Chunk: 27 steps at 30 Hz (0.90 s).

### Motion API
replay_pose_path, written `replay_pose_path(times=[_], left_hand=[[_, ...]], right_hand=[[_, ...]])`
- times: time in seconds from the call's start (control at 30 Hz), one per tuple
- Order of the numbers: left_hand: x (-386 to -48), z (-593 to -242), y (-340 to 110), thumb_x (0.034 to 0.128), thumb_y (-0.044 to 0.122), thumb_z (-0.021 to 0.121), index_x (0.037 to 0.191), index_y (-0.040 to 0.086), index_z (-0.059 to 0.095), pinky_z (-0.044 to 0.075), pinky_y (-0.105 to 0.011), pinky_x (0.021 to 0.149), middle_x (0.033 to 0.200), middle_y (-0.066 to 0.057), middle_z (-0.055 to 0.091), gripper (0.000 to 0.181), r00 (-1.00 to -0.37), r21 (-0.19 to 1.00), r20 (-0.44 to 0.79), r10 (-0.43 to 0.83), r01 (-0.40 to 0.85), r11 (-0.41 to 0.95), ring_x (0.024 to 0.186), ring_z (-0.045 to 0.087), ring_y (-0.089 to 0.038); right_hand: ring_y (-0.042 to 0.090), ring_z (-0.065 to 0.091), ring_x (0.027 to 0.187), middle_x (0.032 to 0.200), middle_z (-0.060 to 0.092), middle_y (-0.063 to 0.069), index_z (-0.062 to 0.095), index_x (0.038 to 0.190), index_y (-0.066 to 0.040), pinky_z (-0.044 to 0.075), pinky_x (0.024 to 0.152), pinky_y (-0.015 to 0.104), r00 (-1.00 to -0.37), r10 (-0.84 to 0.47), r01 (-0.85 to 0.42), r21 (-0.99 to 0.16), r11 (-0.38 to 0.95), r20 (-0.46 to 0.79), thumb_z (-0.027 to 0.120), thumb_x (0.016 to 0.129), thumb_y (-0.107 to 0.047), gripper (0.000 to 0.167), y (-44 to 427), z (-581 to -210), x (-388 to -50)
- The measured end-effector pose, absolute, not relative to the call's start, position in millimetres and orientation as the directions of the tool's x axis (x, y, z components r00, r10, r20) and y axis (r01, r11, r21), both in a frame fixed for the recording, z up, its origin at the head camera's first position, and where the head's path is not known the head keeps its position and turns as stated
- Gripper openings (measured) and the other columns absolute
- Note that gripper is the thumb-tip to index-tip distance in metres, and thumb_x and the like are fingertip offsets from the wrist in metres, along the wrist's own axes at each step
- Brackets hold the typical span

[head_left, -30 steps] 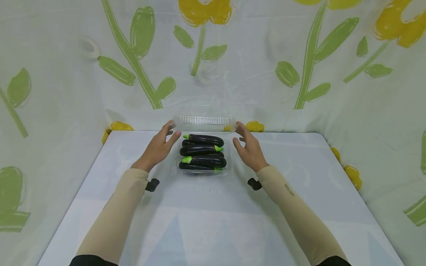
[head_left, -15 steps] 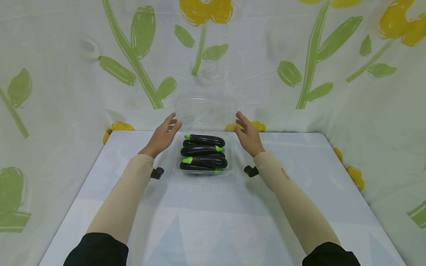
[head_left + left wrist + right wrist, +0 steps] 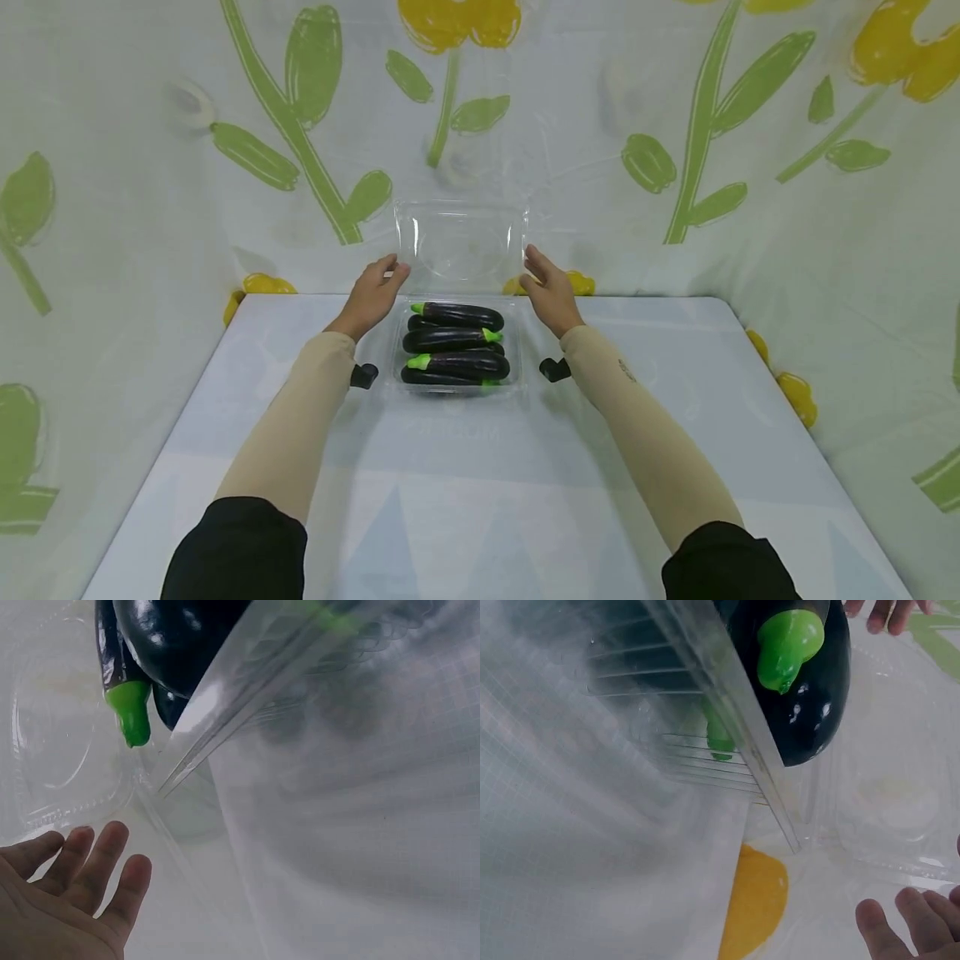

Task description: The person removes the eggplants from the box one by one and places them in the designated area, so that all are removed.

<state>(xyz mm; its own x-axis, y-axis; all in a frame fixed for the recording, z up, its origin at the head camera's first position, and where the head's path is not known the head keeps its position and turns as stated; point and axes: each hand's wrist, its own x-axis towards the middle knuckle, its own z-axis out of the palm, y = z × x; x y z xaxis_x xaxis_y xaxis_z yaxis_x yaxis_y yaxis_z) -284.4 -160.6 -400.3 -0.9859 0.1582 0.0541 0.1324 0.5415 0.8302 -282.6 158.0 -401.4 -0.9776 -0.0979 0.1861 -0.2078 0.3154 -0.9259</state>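
Note:
Several dark eggplants (image 3: pixel 457 340) with green caps lie in a clear plastic container (image 3: pixel 517 375) at the far part of the table. Its clear lid (image 3: pixel 461 242) stands raised behind them. The left hand (image 3: pixel 369 298) is at the lid's left side, fingers extended; in the left wrist view that hand (image 3: pixel 82 900) has spread fingers beside the clear plastic. At the lid's right side is the right hand (image 3: pixel 551 296), its fingers also extended; the right wrist view shows this hand (image 3: pixel 919 930) near the lid's edge. Whether either hand touches the lid is hard to tell.
The white table (image 3: pixel 465 533) has pale blue triangles printed on it. Close behind its far edge hangs a white curtain (image 3: pixel 570 192) with green stems and yellow flowers, which also runs along both sides.
The lid has swung from low over the container's back edge to a more upright stance behind it. Both hands have moved slightly up and away from the person.

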Motion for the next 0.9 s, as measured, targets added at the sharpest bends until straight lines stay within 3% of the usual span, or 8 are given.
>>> replay_pose_path(times=[0.33,0.9], left_hand=[[-283.0,-398.9,-157.8,0.1067,0.056,0.037,0.161,0.002,0.021,0.034,-0.055,0.116,0.16,-0.019,0.03,0.078,-0.984,0.814,0.029,0.173,0.124,0.567,0.144,0.036,-0.039],[-260.0,-403.1,-178.4,0.1027,0.064,0.038,0.163,0.009,0.018,0.033,-0.059,0.114,0.162,-0.019,0.026,0.085,-0.991,0.751,0.0,0.133,0.088,0.654,0.145,0.033,-0.039]], right_hand=[[0.012,0.034,0.147,0.165,0.03,-0.002,0.03,0.161,-0.012,0.036,0.116,0.033,-0.983,-0.112,-0.175,-0.923,0.343,0.145,0.054,0.105,-0.019,0.061,159.6,-404.1,-283.8],[0.023,0.037,0.146,0.163,0.034,0.002,0.032,0.16,-0.014,0.034,0.118,0.041,-0.978,-0.109,-0.208,-0.902,0.377,0.18,0.054,0.106,-0.016,0.058,186.0,-402.6,-266.2]])
